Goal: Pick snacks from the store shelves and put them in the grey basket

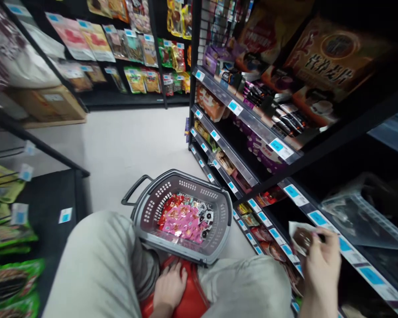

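Observation:
My right hand (321, 260) pinches a small brown and white snack packet (301, 238) by its edge, in front of the right-hand shelf. My left hand (170, 285) lies on a red bag (194, 287) in my lap, its fingers loosely stretched over it. Between my knees and the aisle stands a grey shopping basket (222, 207), its black handle (130, 190) out to the left. Inside it are pink snack packets (182, 221), red packets (169, 205) and black-and-white packets (205, 221).
Shelves with blue price tags (295, 194) run along my right, holding snack packs and a clear plastic bin (368, 212). Bagged snacks (99, 39) hang at the back. A black display shelf (56, 234) with green packets (9, 282) is on my left, a cardboard box (49, 106) beyond.

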The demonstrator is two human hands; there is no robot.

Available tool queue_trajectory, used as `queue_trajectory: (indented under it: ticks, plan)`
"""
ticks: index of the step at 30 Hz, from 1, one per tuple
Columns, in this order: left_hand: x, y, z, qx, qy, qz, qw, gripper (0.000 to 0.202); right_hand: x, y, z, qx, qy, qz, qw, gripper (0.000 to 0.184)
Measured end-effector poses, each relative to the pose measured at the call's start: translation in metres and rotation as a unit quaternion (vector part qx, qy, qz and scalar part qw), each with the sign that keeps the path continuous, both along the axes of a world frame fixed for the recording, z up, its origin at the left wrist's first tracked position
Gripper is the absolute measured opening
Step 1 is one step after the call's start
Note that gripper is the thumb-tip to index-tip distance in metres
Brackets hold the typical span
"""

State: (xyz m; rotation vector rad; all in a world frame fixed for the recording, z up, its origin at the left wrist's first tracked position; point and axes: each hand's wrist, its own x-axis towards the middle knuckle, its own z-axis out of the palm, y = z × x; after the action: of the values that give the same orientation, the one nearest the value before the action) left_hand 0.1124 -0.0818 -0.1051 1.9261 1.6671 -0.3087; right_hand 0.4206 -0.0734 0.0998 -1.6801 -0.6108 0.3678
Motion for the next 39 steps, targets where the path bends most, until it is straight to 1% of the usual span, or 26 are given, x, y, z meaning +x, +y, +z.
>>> queue_trajectory:
  ticks: [2,4,6,8,10,12,14,15,18,20,24,26,27,28,29,32,35,39]
  plan:
    - [0.001,0.000,0.001,0.000,0.002,0.007,1.000,0.044,-0.023,0.023,-0.014,0.021,0.109,0.047,0.993,0.031]
    - [0.001,0.000,0.000,0.002,0.003,0.011,1.000,0.043,-0.041,0.045,-0.025,0.028,0.186,0.101,0.977,0.032]
    - [0.001,-0.001,-0.002,0.005,0.003,0.013,1.000,0.043,-0.056,0.063,-0.038,0.023,0.228,0.149,0.962,0.032]
    - [0.001,-0.001,-0.005,0.012,0.001,0.014,1.000,0.043,-0.067,0.075,-0.054,0.022,0.257,0.182,0.949,0.034]
    - [0.001,-0.002,-0.007,0.016,-0.001,0.017,1.000,0.043,-0.076,0.081,-0.073,0.025,0.282,0.188,0.940,0.035]
    - [0.001,-0.002,-0.007,0.009,-0.001,0.023,1.000,0.042,-0.085,0.080,-0.093,0.024,0.300,0.175,0.937,0.031]
    - [0.001,-0.001,-0.007,0.000,-0.003,0.025,1.000,0.042,-0.093,0.076,-0.107,0.004,0.309,0.178,0.934,0.026]
    - [0.001,-0.001,-0.006,-0.001,-0.005,0.024,1.000,0.042,-0.097,0.073,-0.112,-0.009,0.309,0.191,0.932,0.024]
    - [0.001,-0.001,-0.007,0.007,-0.011,0.022,1.000,0.042,-0.107,0.065,-0.119,-0.045,0.296,0.245,0.922,0.019]
    - [0.000,-0.002,-0.009,0.013,-0.012,0.024,1.000,0.042,-0.112,0.064,-0.120,-0.060,0.286,0.265,0.919,0.018]
    - [-0.001,-0.004,-0.013,0.022,-0.009,0.024,0.999,0.042,-0.117,0.066,-0.123,-0.080,0.265,0.277,0.920,0.019]
    - [0.000,-0.004,-0.013,0.023,-0.006,0.023,0.999,0.041,-0.117,0.068,-0.124,-0.073,0.269,0.270,0.922,0.020]
    - [0.000,-0.004,-0.013,0.022,-0.004,0.024,0.999,0.041,-0.117,0.068,-0.123,-0.059,0.291,0.268,0.917,0.020]
    - [0.000,-0.003,-0.013,0.021,-0.002,0.024,0.999,0.040,-0.118,0.068,-0.122,-0.038,0.327,0.268,0.905,0.020]
    - [0.000,-0.003,-0.013,0.021,-0.001,0.024,1.000,0.040,-0.118,0.068,-0.120,-0.012,0.374,0.270,0.887,0.020]
    - [0.000,-0.003,-0.014,0.028,-0.003,0.022,0.999,0.040,-0.119,0.068,-0.112,0.046,0.515,0.260,0.815,0.017]
    - [0.000,-0.004,-0.016,0.034,-0.008,0.022,0.999,0.040,-0.118,0.068,-0.106,0.079,0.601,0.230,0.761,0.011]
    - [0.000,-0.006,-0.019,0.037,-0.010,0.024,0.999,0.039,-0.114,0.066,-0.101,0.130,0.696,0.237,0.665,0.010]
